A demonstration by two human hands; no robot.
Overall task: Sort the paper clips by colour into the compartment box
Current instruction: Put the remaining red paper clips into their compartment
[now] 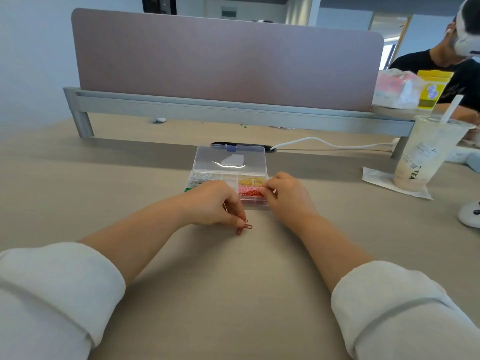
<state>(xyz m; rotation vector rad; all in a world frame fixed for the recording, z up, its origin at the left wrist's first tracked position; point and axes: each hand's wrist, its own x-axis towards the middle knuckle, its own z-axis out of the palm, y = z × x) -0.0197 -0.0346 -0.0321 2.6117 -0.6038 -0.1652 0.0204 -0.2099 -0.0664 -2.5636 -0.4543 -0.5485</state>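
The head view looks down on a beige desk with a clear compartment box in the middle, its lid open and lying flat behind it. In the box, white clips fill the far left compartment, yellow clips lie in the far right one, pink clips are just in front of the yellow, and red clips are in front of the pink. A few green clips show at the left edge, partly hidden by the left hand.

The left hand rests on the desk just in front of the box. Its thumb and first fingers are closed together in a pinch, and the tips touch a small group of red clips on the desk. I cannot tell if the clips are lifted or only touched.

The right hand is over the right end of the box, above the pink and red compartments. Its fingers are curled and pinched near the thumb; something small and pale seems to be between them, but it is too small to name.

Both sleeves are white and rolled up. To the right stand a drink cup with a straw on a napkin, and a white cable runs behind the box. A pink divider closes the far side of the desk.
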